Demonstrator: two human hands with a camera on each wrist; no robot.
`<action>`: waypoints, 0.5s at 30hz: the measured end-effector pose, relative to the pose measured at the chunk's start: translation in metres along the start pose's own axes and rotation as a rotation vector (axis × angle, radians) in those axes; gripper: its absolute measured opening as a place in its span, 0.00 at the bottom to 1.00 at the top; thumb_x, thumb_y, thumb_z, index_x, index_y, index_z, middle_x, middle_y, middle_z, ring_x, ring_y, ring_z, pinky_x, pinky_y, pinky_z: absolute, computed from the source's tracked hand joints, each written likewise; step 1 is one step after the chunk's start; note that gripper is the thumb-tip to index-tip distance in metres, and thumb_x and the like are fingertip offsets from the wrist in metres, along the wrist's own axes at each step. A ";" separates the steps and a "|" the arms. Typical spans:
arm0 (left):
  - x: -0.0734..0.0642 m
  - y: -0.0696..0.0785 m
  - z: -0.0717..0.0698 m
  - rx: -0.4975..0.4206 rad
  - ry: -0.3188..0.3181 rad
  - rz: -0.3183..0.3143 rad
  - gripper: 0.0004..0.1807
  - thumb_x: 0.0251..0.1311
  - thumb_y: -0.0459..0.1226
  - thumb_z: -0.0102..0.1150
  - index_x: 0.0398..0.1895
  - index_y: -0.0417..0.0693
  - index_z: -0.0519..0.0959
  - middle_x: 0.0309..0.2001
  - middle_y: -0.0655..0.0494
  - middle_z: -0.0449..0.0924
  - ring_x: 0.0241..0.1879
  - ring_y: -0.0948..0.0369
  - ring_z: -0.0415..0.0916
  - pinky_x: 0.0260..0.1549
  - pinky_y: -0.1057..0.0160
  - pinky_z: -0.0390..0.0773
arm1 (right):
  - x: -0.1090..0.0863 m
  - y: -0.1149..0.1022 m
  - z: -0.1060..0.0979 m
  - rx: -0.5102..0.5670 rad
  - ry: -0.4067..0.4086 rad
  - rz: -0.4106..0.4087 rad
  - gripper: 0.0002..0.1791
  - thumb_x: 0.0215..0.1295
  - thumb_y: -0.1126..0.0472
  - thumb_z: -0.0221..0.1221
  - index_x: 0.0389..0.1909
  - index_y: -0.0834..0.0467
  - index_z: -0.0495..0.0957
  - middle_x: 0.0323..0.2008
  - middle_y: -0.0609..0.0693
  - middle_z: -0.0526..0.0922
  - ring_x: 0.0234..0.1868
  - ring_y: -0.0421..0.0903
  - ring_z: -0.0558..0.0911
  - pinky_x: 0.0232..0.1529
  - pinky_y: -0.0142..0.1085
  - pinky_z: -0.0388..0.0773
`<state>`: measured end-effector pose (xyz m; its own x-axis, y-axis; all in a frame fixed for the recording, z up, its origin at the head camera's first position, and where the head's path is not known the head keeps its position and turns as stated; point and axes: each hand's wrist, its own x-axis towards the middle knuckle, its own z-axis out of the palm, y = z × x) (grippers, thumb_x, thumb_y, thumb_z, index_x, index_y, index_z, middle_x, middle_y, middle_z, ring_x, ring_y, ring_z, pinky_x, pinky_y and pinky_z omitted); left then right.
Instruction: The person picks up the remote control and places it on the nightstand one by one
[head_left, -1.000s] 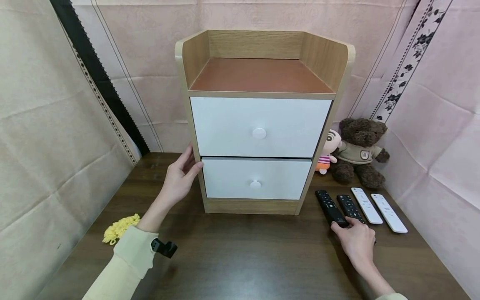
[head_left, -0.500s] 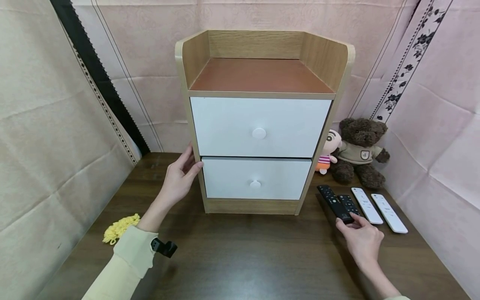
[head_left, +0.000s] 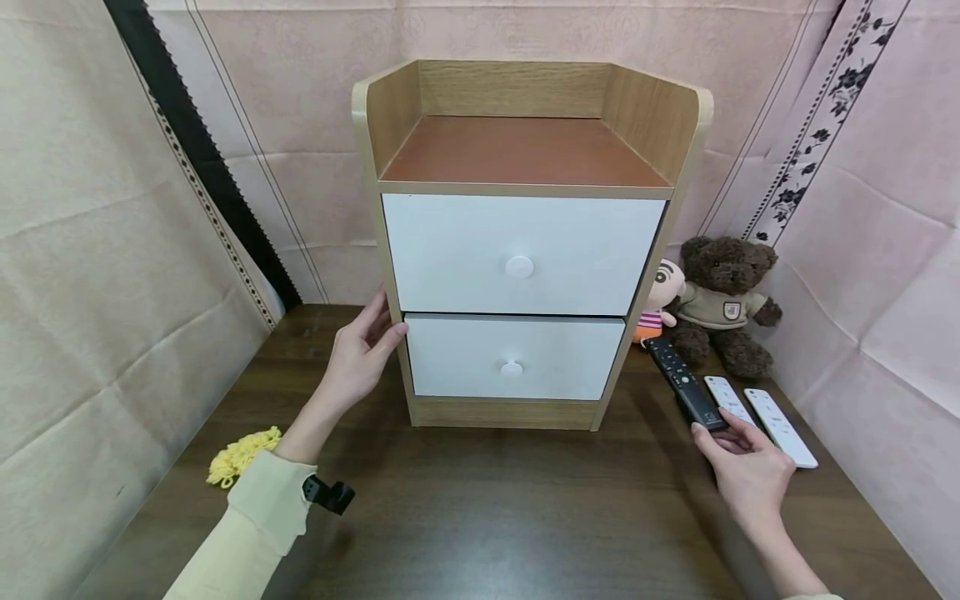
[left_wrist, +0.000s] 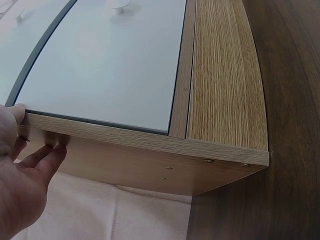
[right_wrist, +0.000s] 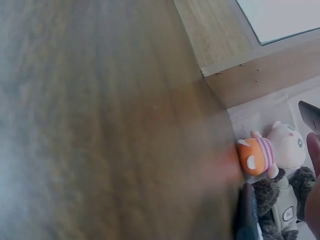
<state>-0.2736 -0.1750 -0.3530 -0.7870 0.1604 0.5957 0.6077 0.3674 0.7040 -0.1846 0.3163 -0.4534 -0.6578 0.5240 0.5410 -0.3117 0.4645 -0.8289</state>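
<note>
My right hand grips the near end of a long black remote control, thumb and fingers at its sides. The remote slants up and away, overlapping the second black remote below it, which is largely hidden here; in the right wrist view a dark remote lies low on the table. Two white remotes lie just right of the hand. My left hand touches the left edge of a wooden cabinet: thumb at the front edge, extended fingers resting against the side panel.
The cabinet has two closed white drawers with round knobs. A brown teddy bear and a small doll sit to its right. A yellow yarn-like bundle lies near the left forearm. Cloth hangs around the table.
My right hand has picked the black remote up and carried it right and away, over the other remotes. The left hand has stayed at the cabinet edge.
</note>
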 end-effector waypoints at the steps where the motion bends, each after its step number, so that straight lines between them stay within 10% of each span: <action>1: 0.000 0.000 0.000 0.003 0.001 0.001 0.36 0.75 0.34 0.58 0.81 0.50 0.57 0.73 0.46 0.68 0.66 0.48 0.73 0.57 0.50 0.77 | 0.001 -0.002 -0.001 0.009 0.005 -0.007 0.22 0.51 0.77 0.72 0.49 0.75 0.83 0.25 0.25 0.82 0.24 0.24 0.82 0.28 0.17 0.77; 15: 0.001 0.000 -0.001 0.011 0.007 -0.002 0.35 0.74 0.34 0.59 0.80 0.46 0.59 0.71 0.43 0.70 0.64 0.47 0.75 0.54 0.53 0.79 | 0.018 -0.029 -0.014 0.087 0.085 -0.058 0.23 0.49 0.81 0.72 0.49 0.72 0.85 0.31 0.32 0.86 0.25 0.27 0.84 0.32 0.19 0.79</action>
<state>-0.2742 -0.1758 -0.3518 -0.7873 0.1538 0.5971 0.6052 0.3780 0.7006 -0.1779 0.3225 -0.4174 -0.5778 0.5579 0.5958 -0.4086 0.4342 -0.8028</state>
